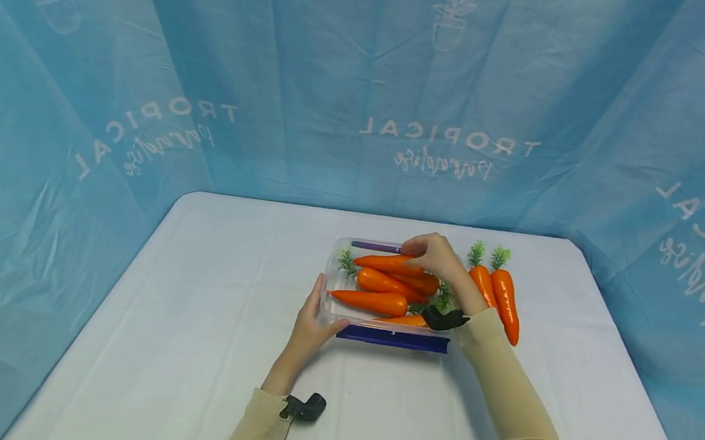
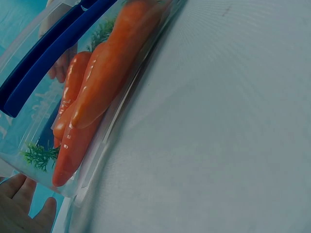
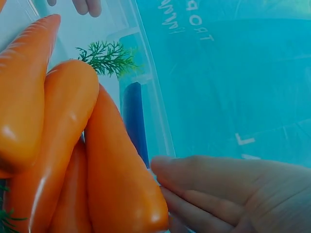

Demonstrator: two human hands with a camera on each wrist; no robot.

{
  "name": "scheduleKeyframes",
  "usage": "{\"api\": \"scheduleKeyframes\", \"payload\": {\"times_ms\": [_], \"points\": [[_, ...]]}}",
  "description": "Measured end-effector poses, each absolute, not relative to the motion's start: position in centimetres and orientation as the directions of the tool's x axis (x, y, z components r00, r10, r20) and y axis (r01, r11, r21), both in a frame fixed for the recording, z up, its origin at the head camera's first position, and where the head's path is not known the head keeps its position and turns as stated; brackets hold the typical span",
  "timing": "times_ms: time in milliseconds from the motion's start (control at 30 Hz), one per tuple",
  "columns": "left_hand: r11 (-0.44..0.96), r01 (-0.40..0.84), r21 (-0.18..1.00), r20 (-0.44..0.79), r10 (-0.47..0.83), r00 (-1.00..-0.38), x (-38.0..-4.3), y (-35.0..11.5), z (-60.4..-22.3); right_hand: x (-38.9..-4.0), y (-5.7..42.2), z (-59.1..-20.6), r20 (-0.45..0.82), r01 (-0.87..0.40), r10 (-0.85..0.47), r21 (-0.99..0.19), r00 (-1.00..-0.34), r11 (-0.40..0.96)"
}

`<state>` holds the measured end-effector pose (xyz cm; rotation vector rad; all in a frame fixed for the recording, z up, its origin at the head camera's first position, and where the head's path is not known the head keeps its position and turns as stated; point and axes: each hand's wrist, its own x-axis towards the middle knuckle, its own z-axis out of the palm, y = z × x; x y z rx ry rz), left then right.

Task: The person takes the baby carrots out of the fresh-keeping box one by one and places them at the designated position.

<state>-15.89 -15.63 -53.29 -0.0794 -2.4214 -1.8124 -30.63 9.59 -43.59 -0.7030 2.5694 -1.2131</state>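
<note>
A clear plastic box [image 1: 327, 309] with blue latch flaps holds several glossy orange carrots with feathery green tops. My left hand [image 1: 312, 323] touches the box's left wall, its thumb by the front corner; spread fingers also show in the left wrist view [image 2: 26, 206]. At the back right of the box is my right hand [image 1: 434, 251]. Its fairly straight fingers [image 3: 204, 177] lie against the thick end of the rearmost carrot [image 3: 121, 165]. That carrot [image 1: 380, 263] lies across the back of the pile, pointing left. Its green top cannot be seen.
Two more carrots [image 1: 505, 300] lie outside the box to its right, partly behind my right forearm. The front blue flap [image 1: 392, 339] hangs outward. A white-covered table [image 1: 193, 318] bears everything, and a blue printed curtain [image 1: 340, 72] surrounds its back and sides.
</note>
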Motion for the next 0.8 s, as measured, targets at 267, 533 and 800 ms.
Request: {"api": "scheduleKeyframes", "payload": {"times_ms": [267, 533, 800], "points": [[0.269, 0.114, 0.956, 0.123, -0.017, -0.992, -15.8, -15.7, -53.5, -30.3, 9.8, -44.5, -0.105, -0.354, -0.587, -0.708, -0.803, 0.611], [0.280, 0.093, 0.955, 0.097, 0.002, -0.995, -15.8, -15.8, -52.7, -30.4, 10.0, -44.8, -0.125, -0.336, -0.571, -0.699, -0.811, 0.631], [0.265, 0.111, 0.958, 0.112, 0.012, -0.994, -14.6, -15.4, -49.8, -30.4, 10.7, -44.5, -0.115, -0.263, -0.525, -0.764, -0.843, 0.589]]}}
